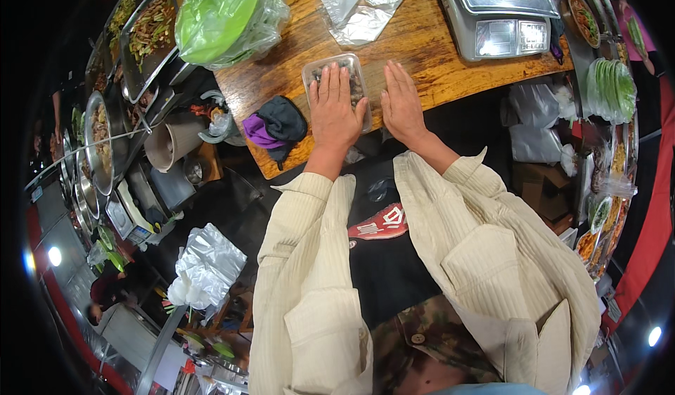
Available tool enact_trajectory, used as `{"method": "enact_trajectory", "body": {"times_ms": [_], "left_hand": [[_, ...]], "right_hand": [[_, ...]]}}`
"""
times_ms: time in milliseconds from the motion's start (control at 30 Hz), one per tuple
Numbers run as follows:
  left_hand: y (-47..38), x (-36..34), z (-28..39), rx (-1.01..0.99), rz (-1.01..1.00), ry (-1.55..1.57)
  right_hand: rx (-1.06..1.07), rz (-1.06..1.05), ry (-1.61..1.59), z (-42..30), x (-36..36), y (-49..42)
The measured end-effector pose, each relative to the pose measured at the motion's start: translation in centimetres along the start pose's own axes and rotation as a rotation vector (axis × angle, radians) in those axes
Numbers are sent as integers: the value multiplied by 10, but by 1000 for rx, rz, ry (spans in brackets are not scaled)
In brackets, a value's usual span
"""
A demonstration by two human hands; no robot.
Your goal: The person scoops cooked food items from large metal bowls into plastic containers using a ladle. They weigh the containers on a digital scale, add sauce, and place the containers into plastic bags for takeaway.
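Note:
A clear rectangular plastic container [357, 82] with small dark pieces inside sits near the front edge of the wooden table [443, 81]. My left hand [334, 105] lies palm down across it, fingers extended and thumb out to the right, hiding much of the contents. Just right of the container, my right hand [403, 102] is held flat with its fingers straight and thumb apart, holding nothing. A black and purple cloth item [277, 126] rests on the table's left corner, left of my left hand.
Beyond the hands are thin clear plastic bags [364, 12] and a digital scale [509, 36]. Green plates in clear plastic [224, 18] stand at the back left. Trays of cooked food [150, 36] line the left side. More bags [535, 142] hang below the table at right.

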State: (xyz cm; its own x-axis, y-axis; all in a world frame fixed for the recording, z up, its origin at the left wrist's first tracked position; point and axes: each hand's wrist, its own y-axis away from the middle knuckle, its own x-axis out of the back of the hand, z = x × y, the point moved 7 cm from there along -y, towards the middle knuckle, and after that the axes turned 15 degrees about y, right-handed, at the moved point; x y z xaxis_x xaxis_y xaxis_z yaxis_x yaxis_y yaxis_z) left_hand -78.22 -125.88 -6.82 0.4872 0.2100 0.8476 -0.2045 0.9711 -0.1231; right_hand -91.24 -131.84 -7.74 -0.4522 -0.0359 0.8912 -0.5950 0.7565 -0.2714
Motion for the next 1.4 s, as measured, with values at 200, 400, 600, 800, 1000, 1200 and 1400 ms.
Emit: {"method": "enact_trajectory", "body": {"times_ms": [200, 400, 600, 800, 1000, 1200, 1400], "left_hand": [[2, 3, -3, -16, 6, 12], [31, 15, -2, 38, 55, -3], [33, 13, -3, 64, 96, 45], [33, 11, -4, 91, 141, 112], [33, 18, -4, 55, 171, 104], [27, 22, -16, 64, 183, 35], [30, 13, -19, 85, 168, 31]], "right_hand": [[135, 59, -34, -27, 10, -18], [330, 4, 30, -46, 5, -17], [370, -31, 86, -58, -4, -15], [377, -24, 74, -59, -7, -11], [411, -45, 83, -56, 0, -29], [443, -11, 116, -62, -5, -34], [450, -42, 113, -56, -14, -30]]}}
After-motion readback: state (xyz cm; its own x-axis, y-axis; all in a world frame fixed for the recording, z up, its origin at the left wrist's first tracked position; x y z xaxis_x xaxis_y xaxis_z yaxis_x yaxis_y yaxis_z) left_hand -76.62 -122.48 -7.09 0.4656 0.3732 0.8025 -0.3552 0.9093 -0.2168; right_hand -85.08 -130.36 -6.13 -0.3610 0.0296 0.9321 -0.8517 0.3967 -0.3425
